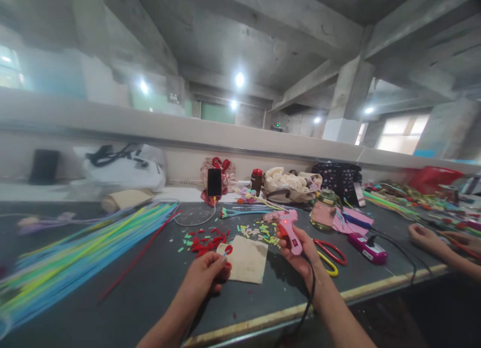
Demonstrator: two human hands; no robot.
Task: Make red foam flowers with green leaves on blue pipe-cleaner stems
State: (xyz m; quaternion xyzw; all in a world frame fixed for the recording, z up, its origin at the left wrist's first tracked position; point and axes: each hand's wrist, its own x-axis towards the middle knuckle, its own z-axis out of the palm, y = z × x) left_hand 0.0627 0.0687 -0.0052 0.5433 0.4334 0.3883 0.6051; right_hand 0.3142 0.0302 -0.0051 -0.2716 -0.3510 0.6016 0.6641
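My right hand [300, 252] is wrapped round a pink glue gun [288, 230] with a small red light, its nozzle pointing left. In my left hand [206, 275], thumb and fingers pinch a small red curled piece [228, 249]. That hand is at the left edge of a beige square sheet [250, 260] lying on the dark table. Behind it lies a heap of red pieces [205, 242], with green and yellow bits [259, 231] scattered to its right.
Long coloured stems [93, 252] lie left. A phone [214, 182], jar [323, 211] and bags stand behind. Red-handled scissors [332, 251] and a purple power strip [367, 247] lie right, near another person's hands [428, 239].
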